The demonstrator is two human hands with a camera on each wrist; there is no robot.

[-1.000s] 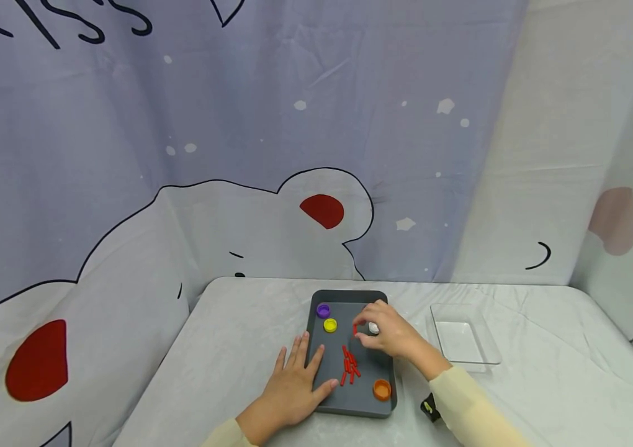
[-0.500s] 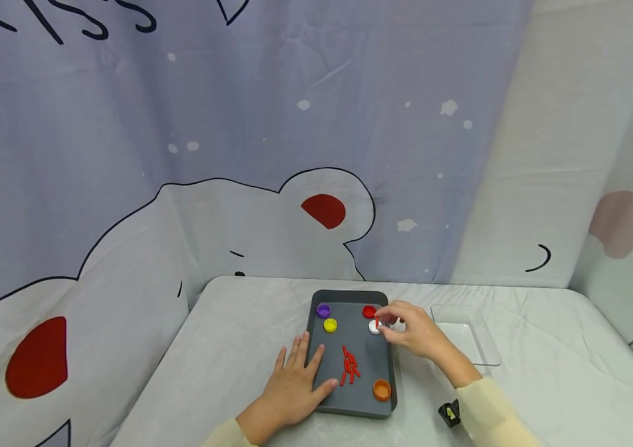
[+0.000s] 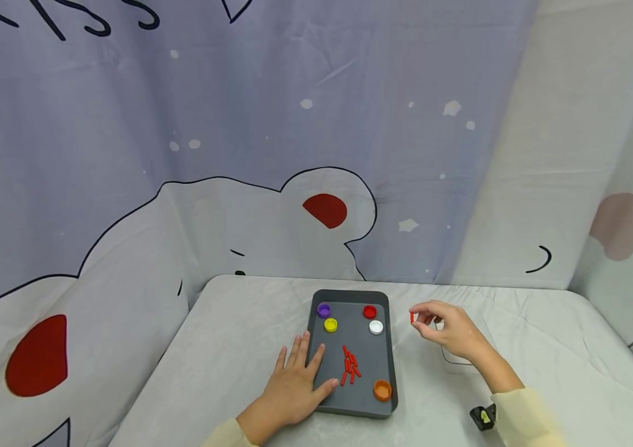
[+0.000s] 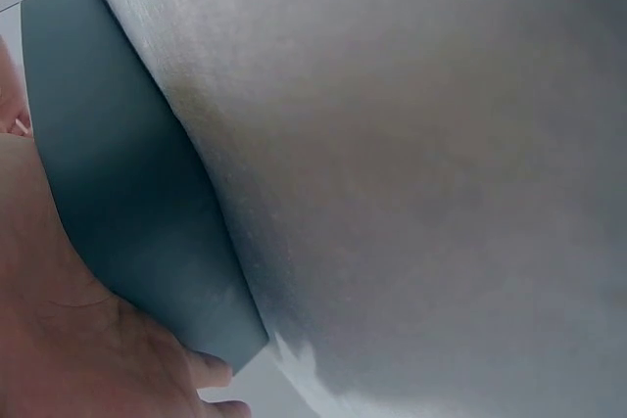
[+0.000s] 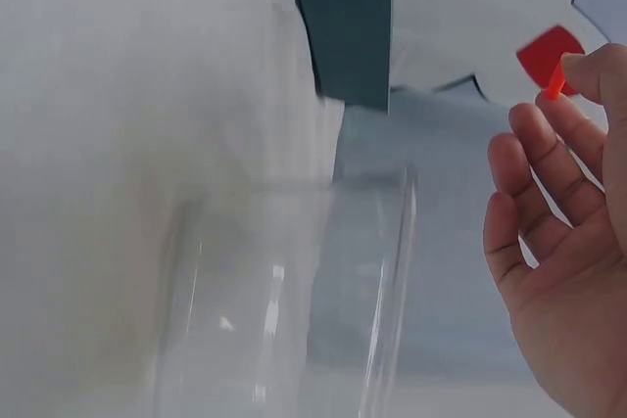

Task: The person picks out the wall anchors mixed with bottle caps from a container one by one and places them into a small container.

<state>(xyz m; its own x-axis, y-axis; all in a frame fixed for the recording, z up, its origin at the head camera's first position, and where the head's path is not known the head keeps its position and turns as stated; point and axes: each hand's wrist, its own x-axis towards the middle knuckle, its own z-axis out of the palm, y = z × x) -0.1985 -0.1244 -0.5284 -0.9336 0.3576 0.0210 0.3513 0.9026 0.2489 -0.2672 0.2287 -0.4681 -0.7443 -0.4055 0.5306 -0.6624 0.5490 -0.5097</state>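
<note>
My right hand [image 3: 453, 329] pinches a short red stick [image 3: 412, 317] between thumb and fingertips, raised to the right of the grey tray [image 3: 365, 366]. In the right wrist view the red stick [image 5: 555, 81] sits between thumb and index finger, with the clear box [image 5: 294, 281] beside the hand. With spread, straight fingers, my left hand [image 3: 288, 388] rests on the tray's left edge. Several red sticks [image 3: 350, 365] lie in a loose pile on the tray. The left wrist view shows the tray's outer wall [image 4: 137, 163] against that palm.
On the tray stand small round caps or cups: purple [image 3: 324, 310], yellow [image 3: 330, 325], red [image 3: 369, 311], white [image 3: 375, 327] and orange [image 3: 382, 390]. The right hand partly covers the clear box [image 3: 456, 363] in the head view. A black object [image 3: 483, 417] lies near the right sleeve.
My right hand has moved right, from above the tray to beyond its right edge, carrying the red stick. The red and white caps are uncovered. The left hand stays put.
</note>
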